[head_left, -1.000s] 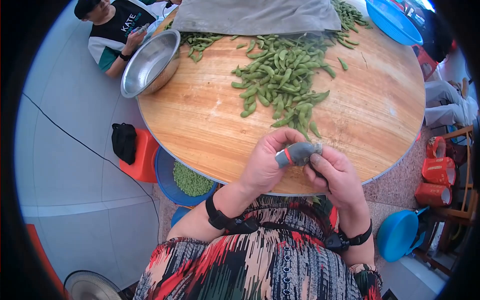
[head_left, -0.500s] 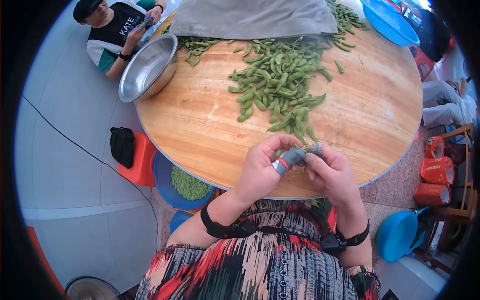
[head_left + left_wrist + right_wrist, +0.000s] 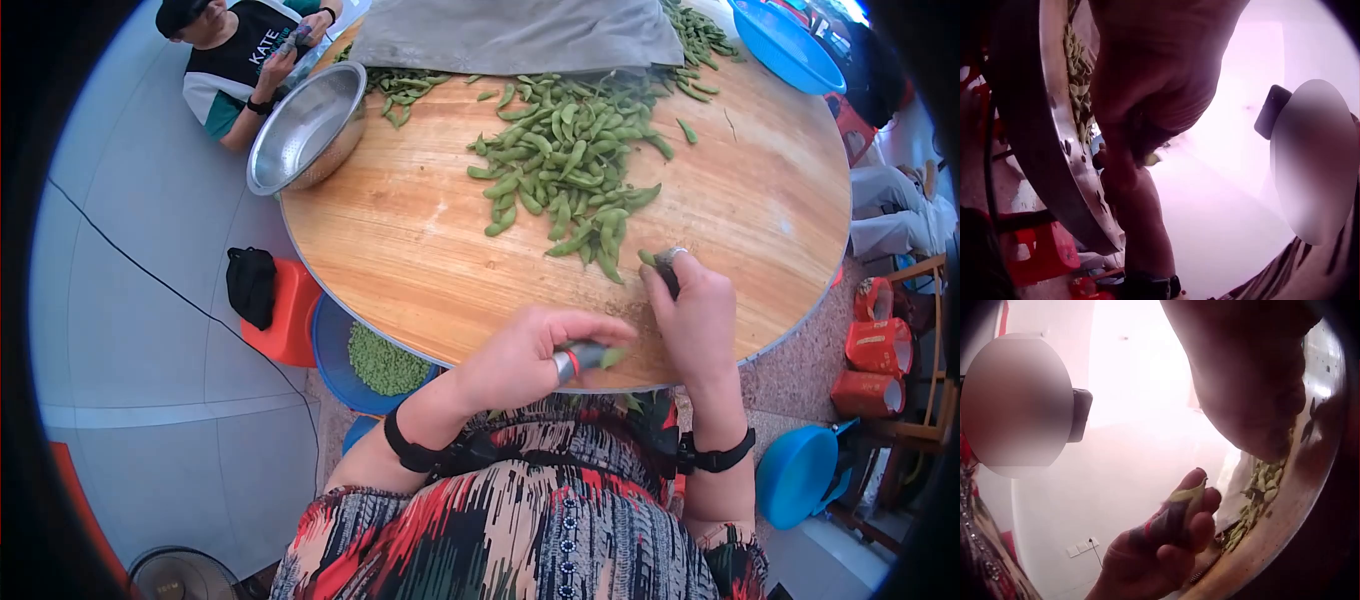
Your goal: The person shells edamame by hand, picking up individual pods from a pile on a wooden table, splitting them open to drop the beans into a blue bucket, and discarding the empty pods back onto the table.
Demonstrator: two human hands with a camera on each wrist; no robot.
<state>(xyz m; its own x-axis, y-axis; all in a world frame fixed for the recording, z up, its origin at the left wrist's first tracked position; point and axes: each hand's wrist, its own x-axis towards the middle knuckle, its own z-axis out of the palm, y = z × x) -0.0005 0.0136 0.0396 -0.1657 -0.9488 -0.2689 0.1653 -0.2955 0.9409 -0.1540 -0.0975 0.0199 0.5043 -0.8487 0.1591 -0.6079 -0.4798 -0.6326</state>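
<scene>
In the head view we count two hands over the near edge of the round wooden bench (image 3: 380, 240). Our left hand (image 3: 510, 360), at lower centre, grips one green pod (image 3: 613, 356) beside a finger covered in grey with one red band (image 3: 572, 362). Our right hand (image 3: 700, 315), right of it and apart, pinches a second pod (image 3: 647, 258), only its tip showing. One main heap of pods (image 3: 570, 150), too many to count, lies at upper centre, partly under one grey cloth (image 3: 520, 38). We see one metal bowl (image 3: 308, 128) at upper left, one blue basket (image 3: 788, 45) at upper right, one blue basin (image 3: 335, 370) of shelled beans (image 3: 385, 362) at lower left, one red stool (image 3: 288, 315) beside it and three red containers (image 3: 868, 394) at right. One other person (image 3: 235, 60) sits at upper left.

In the left wrist view, our left hand fills the upper centre, dark, with one green bit (image 3: 1153, 160) at its fingers; pods line the bench at upper left.

In the right wrist view, our left hand, at lower centre, pinches one split-looking pod; our right hand looms at upper right, its grasp unclear here. More pods lie at lower right.
</scene>
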